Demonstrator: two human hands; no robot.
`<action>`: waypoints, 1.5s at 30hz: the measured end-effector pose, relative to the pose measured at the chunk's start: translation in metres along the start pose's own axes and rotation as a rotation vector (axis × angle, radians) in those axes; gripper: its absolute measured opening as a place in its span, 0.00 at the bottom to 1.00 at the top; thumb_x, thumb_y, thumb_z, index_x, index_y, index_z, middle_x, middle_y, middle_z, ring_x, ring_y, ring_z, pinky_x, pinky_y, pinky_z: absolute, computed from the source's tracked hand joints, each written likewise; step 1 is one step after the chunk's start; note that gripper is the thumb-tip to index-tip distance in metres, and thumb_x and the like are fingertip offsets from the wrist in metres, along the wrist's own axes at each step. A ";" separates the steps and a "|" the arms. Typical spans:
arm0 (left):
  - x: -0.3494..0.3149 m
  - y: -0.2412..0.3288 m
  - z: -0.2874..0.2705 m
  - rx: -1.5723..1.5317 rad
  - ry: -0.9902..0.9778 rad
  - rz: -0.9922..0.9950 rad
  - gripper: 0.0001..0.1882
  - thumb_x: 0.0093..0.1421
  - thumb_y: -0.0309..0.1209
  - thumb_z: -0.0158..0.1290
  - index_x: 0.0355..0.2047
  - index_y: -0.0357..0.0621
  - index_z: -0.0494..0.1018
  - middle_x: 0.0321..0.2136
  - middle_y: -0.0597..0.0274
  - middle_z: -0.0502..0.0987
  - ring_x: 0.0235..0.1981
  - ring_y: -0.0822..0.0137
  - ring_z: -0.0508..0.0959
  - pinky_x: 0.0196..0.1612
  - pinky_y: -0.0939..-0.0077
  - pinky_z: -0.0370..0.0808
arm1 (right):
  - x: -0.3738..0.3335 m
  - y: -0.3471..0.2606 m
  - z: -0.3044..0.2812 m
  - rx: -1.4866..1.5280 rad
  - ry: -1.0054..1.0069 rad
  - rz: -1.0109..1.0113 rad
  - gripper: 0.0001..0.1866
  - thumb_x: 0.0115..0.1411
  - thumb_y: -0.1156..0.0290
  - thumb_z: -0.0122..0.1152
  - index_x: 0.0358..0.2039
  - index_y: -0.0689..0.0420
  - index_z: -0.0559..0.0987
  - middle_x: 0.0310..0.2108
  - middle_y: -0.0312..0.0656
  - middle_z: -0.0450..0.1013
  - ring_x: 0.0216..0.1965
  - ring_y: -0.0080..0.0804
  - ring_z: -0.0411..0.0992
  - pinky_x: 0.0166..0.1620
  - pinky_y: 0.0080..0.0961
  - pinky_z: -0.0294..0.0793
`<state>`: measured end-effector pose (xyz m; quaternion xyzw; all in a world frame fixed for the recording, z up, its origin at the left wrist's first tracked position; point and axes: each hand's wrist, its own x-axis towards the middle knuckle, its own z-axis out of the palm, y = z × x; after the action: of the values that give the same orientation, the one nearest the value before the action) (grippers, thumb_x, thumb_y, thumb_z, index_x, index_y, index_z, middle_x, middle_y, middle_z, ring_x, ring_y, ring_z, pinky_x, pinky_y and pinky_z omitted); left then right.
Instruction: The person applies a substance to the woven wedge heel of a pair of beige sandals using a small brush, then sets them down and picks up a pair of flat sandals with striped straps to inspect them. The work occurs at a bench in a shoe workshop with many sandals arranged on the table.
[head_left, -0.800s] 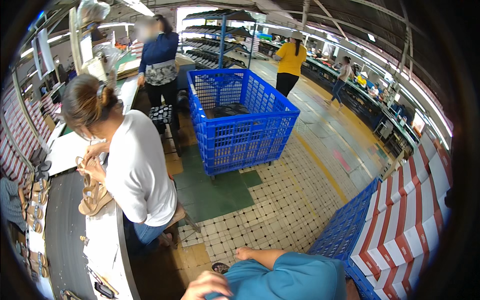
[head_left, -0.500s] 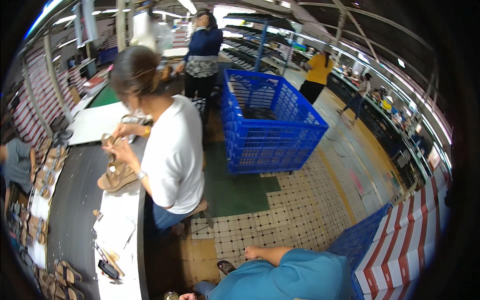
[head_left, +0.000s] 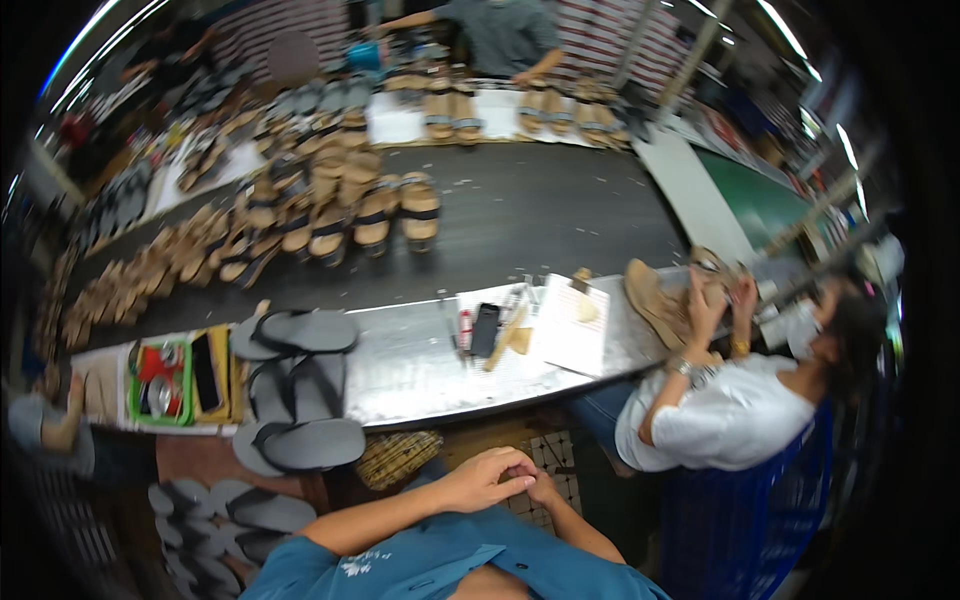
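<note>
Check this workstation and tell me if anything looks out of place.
Small pale scraps lie scattered over the long dark surface, which looks like untidy litter beside the grouped sandals. I see no spill or obvious damage, though blur hides fine detail.

Flip-flops (head_left: 320,331) left on the bench (head_left: 400,365) — sandals (head_left: 371,226) behind on belt (head_left: 540,215).

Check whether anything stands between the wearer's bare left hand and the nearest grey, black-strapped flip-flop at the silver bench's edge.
In the picture, a yellow-and-black patterned item appears between the left hand and the grey flip-flop. It seems lower than the bench top, so probably blocks little.
</note>
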<state>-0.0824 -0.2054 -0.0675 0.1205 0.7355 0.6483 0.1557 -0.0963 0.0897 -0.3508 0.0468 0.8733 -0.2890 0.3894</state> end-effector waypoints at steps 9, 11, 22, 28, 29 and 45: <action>-0.042 -0.039 -0.074 -0.150 0.435 -0.250 0.14 0.66 0.36 0.54 0.42 0.36 0.75 0.34 0.59 0.79 0.36 0.69 0.77 0.41 0.73 0.75 | -0.015 -0.177 -0.044 -0.107 -0.102 -0.335 0.21 0.64 0.59 0.59 0.50 0.61 0.78 0.44 0.52 0.79 0.45 0.43 0.78 0.49 0.34 0.76; -0.038 -0.036 -0.082 -0.221 0.478 -0.280 0.13 0.66 0.35 0.54 0.42 0.36 0.75 0.34 0.59 0.79 0.36 0.70 0.77 0.42 0.74 0.75 | -0.025 -0.212 -0.052 -0.111 -0.165 -0.412 0.19 0.64 0.61 0.59 0.49 0.61 0.79 0.43 0.51 0.79 0.43 0.41 0.78 0.47 0.33 0.76; -0.013 -0.028 -0.099 -0.172 0.733 -0.355 0.14 0.66 0.36 0.54 0.46 0.38 0.75 0.39 0.57 0.79 0.41 0.68 0.78 0.46 0.72 0.74 | 0.024 -0.397 -0.109 -0.139 -0.115 -0.970 0.13 0.64 0.68 0.58 0.47 0.61 0.80 0.38 0.49 0.78 0.33 0.38 0.77 0.35 0.30 0.75; -0.004 -0.033 -0.121 -0.191 1.014 -0.530 0.16 0.65 0.36 0.56 0.46 0.38 0.76 0.39 0.59 0.80 0.42 0.69 0.77 0.48 0.74 0.72 | 0.115 -0.604 -0.149 -0.078 0.220 -1.355 0.17 0.63 0.66 0.60 0.50 0.59 0.77 0.35 0.48 0.75 0.36 0.46 0.74 0.41 0.37 0.74; -0.003 -0.037 -0.121 -0.227 1.060 -0.556 0.15 0.65 0.36 0.56 0.46 0.38 0.76 0.39 0.60 0.80 0.42 0.70 0.76 0.47 0.74 0.72 | 0.136 -0.637 -0.145 -0.108 0.321 -1.432 0.19 0.62 0.65 0.61 0.52 0.58 0.76 0.36 0.47 0.74 0.39 0.48 0.73 0.44 0.39 0.73; 0.012 -0.049 -0.186 -0.473 1.287 -0.316 0.21 0.67 0.34 0.54 0.56 0.34 0.68 0.45 0.58 0.76 0.47 0.72 0.74 0.52 0.76 0.71 | 0.120 -0.773 -0.141 -0.214 0.313 -1.697 0.09 0.55 0.70 0.60 0.36 0.56 0.74 0.30 0.46 0.76 0.32 0.51 0.75 0.36 0.45 0.74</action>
<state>-0.1639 -0.3781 -0.0958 -0.4323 0.5295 0.7030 -0.1962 -0.5087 -0.4919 0.0016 -0.6178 0.6790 -0.3884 -0.0801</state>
